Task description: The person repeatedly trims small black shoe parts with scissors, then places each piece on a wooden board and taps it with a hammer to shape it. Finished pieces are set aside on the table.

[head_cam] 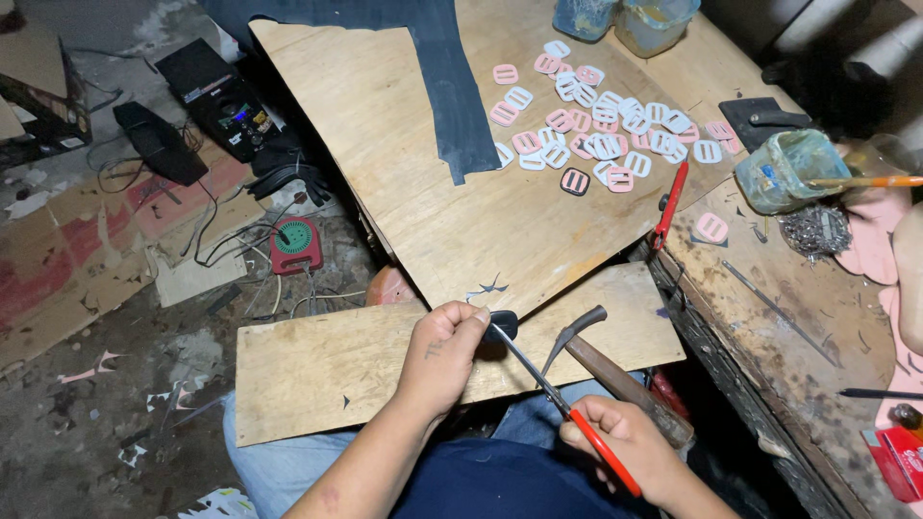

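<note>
My left hand (444,354) pinches a small black piece (502,325) over the near plywood board (317,370). My right hand (625,444) grips red-handled scissors (562,402), whose blades reach up to the black piece. A hammer (615,377) with a wooden handle lies under my right hand, its metal head resting on the board. My knees in blue jeans show below the board.
A larger plywood board (404,183) carries a dark fabric strip (452,86) and several pink and white plastic buckles (596,120). A red-handled tool (670,204), glue jars (784,168), a brush and a heap of metal bits sit on the right workbench. Cables and electronics litter the floor at left.
</note>
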